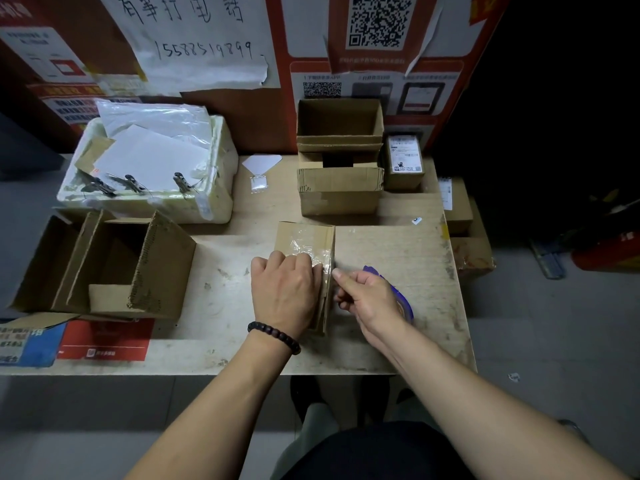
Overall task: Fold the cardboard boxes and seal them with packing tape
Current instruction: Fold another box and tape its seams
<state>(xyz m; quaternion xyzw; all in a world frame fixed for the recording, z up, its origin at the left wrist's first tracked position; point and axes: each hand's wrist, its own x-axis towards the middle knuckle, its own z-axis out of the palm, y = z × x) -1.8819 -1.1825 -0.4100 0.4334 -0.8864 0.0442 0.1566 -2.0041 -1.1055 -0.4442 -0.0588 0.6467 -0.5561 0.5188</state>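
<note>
A small cardboard box (304,251) is seen near the middle of the worktop (398,244), its top covered with a wrinkled strip of clear packing tape (304,245). The left hand (285,289), with a dark bead bracelet (273,336) at the wrist, is laid flat over the near part of the box, fingers pressed onto the tape. The right hand (367,296) is held just beside the box's right edge, its thumb and forefinger pinched together at the tape's end. A blue tape roll (398,296) is partly hidden behind this hand; it appears to be held in the curled fingers, though this cannot be told for certain.

At the left edge of the worktop an open cardboard box (114,265) is placed with its flaps raised. Behind it a white foam box (214,202) is found, with plastic bags and white sheets (152,147) piled on it and metal clips (133,183) fixed along its front rim. At the back, two open boxes (339,168) are stacked one on the other, and a small labelled parcel (405,161) is set just beside them on the right. More parcels (464,233) are kept beyond the right edge of the worktop. Printed posters and a handwritten notice (194,39) are fixed to the red wall behind.
</note>
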